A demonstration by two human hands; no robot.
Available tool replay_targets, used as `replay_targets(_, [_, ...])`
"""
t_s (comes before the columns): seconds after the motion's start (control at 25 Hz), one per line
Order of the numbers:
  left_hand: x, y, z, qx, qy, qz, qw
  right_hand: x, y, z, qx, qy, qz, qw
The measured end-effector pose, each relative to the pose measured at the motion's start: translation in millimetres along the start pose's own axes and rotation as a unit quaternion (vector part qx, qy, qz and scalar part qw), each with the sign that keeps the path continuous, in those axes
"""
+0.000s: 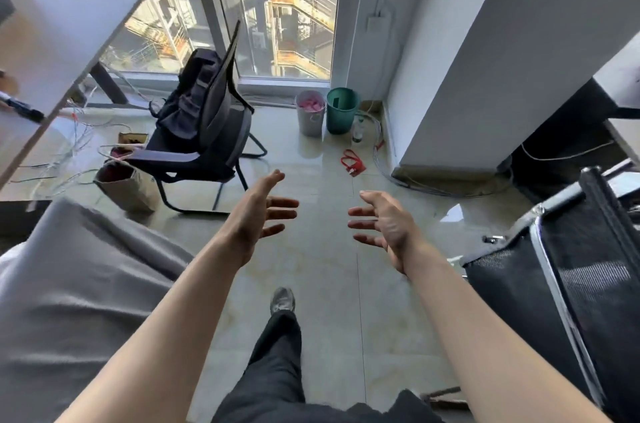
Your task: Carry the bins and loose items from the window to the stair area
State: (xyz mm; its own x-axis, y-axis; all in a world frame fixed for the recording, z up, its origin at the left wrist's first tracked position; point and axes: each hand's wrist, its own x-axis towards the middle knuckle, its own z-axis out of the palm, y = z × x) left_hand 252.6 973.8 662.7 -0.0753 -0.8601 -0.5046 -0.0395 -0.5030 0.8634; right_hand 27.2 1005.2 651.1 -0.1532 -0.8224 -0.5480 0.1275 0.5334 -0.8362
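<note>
While side by side, bins [310, 118] upright.

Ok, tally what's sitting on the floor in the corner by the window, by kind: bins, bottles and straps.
Bins: 2, a pale grey bin and a green bin
Bottles: 1, a clear bottle
Straps: 1, a red strap
Total: 4

Office: desk [62, 38], mesh chair [214, 125] (loose cables [381, 159]).
</note>
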Motion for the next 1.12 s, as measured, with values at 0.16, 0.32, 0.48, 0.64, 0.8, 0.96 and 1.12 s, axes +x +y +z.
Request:
replay_targets(0.16, [85, 48, -18, -0.011, -0.007, -0.002, 1.0, 72, -53, 28, -0.012, 0.022, -0.006, 1.0])
replay_targets(0.32, [157, 93, -39, 0.002, -0.021, -0.009, 1.0, 135, -101, 62, -0.016, 0.033, -0.004, 0.999])
replay_targets(0.48, [210, 124, -53, 0.003, -0.027, -0.016, 1.0, 183, -130, 83, -0.019, 0.035, 0.002, 0.999])
replay_targets(0.64, [259, 149, -56, -0.002, -0.027, -0.018, 0.999, 229, -157, 92, -0.022, 0.039, 0.012, 0.999])
replay_targets(0.8, [306, 177, -52, 0.009, -0.022, -0.005, 1.0, 281, -183, 97, -0.014, 0.026, 0.015, 0.999])
replay_targets(0.96, [365, 216, -40, 0.026, -0.012, 0.008, 1.0, 353, -220, 97, -0.003, -0.002, 0.012, 1.0])
replay_targets(1.12, [432, 259, -15, 0.032, 0.013, 0.002, 0.999, 430, -266, 85, 0.008, -0.015, 0.016, 1.0])
